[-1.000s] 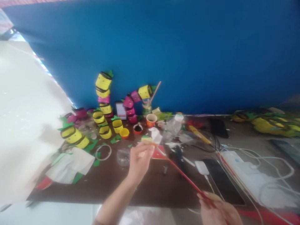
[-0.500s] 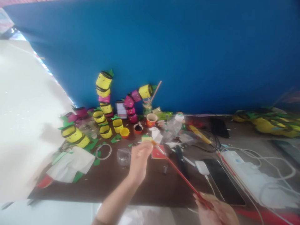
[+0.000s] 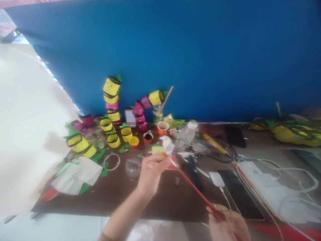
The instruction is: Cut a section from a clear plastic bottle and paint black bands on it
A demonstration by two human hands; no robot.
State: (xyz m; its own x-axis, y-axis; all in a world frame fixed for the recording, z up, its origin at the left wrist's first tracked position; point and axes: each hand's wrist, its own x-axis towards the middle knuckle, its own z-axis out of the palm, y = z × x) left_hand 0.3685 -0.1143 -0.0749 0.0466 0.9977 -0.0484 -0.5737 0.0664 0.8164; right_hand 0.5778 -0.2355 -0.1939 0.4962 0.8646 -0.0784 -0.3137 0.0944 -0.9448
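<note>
We've moved the left hand's (image 3: 151, 172) thumb further over the bristle end, right hand (image 3: 228, 222) slightly left. Right grip is closed round the paintbrush's (image 3: 194, 187) red handle, left pinches near its bristles. Brush slants over the dark table (image 3: 117, 201), tip by the red square (image 3: 173, 161).

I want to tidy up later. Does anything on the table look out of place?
Yes: green scraps lie strewn on the left like litter, and white cables loop untidily about the power strip on the right.
</note>
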